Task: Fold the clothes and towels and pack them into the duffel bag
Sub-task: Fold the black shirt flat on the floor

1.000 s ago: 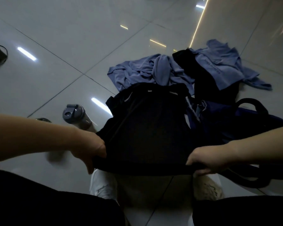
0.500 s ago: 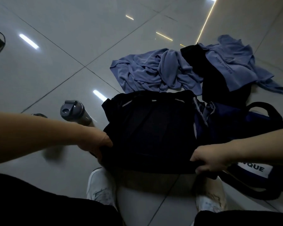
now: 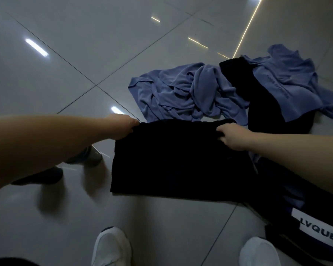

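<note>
Glossy grey floor (image 3: 65, 45) tiles mirror strip lights. At the left, a dark bottle (image 3: 91, 156) lies half hidden under the forearm. The left hand (image 3: 123, 124) pinches the far left corner of a black garment (image 3: 177, 160), a flat, matte, roughly square panel spread across the floor. The right hand (image 3: 230, 136) grips its far right corner, fingers curled into the cloth. Beyond that edge lie a crumpled soft blue towel (image 3: 181, 95), a black cloth (image 3: 261, 112) and a blue shirt (image 3: 288, 81). The dark duffel bag (image 3: 315, 232), white-labelled, sits just beside the garment's right edge.
</note>
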Demonstrator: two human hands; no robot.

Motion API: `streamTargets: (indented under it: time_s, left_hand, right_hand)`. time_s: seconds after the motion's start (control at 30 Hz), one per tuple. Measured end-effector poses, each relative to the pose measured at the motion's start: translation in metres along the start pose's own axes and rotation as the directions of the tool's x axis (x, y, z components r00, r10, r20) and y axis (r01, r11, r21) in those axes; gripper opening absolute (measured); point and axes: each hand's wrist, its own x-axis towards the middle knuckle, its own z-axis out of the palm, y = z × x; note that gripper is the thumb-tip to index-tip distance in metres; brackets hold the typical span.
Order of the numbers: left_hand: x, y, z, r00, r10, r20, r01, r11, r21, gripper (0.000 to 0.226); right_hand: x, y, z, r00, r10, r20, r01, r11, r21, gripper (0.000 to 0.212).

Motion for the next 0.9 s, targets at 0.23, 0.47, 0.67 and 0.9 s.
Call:
streamTargets:
  time_s: [0.23, 0.47, 0.67, 0.9]
  left_hand:
    - [0.059, -0.004, 0.016, 0.999, -0.027, -0.028, 0.023, 0.990, -0.137, 0.024]
    - [0.078, 0.007, 0.041, 0.998, -0.069, 0.010, 0.069, 0.971, -0.230, 0.033]
    - [0.079, 0.001, 0.040, 0.994, -0.102, -0.044, 0.100, 0.994, -0.033, 0.028]
    - [0.078, -0.038, 0.021, 0.961, -0.149, -0.233, 0.192, 0.966, 0.176, 0.031]
  right_hand:
    - [0.058, 0.025, 0.011, 0.981, 0.136, -0.141, -0.149, 0.985, -0.090, 0.005]
    - [0.081, 0.042, 0.037, 0.943, 0.287, -0.166, -0.312, 0.938, -0.152, 0.034]
    - [0.076, 0.051, 0.042, 0.927, 0.327, -0.183, -0.341, 0.939, -0.052, 0.036]
    - [0.073, 0.049, 0.035, 0.933, 0.211, -0.291, -0.199, 0.978, 0.068, 0.007]
